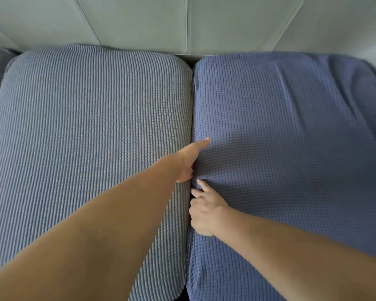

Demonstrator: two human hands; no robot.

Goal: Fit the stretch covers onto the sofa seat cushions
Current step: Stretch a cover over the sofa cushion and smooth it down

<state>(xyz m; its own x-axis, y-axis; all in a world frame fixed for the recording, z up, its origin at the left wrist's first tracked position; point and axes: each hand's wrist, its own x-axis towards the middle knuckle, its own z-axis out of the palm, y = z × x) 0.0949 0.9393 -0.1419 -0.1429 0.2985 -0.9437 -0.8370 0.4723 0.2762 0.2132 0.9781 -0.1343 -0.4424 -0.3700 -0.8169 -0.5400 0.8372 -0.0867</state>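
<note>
Two covered seat cushions, grey-blue cushion (pixel 91 131) and blue cushion (pixel 287 131), either side of fingers (pixel 201 143); two hands: left hand (pixel 188 162), right hand (pixel 204 211).

A pale grey-green padded sofa backrest (pixel 139 20), divided by stitched seams, is seen well beyond the fingers, evenly lit.

Both forearms are bare as far up as the view reaches, with no sleeve or cuff showing on either. The left hand (pixel 188 161) and the right hand (pixel 204 211) carry no glove, and no ring, watch or band shows on the visible fingers or wrists. The fingernails that show are short and unpainted.
</note>
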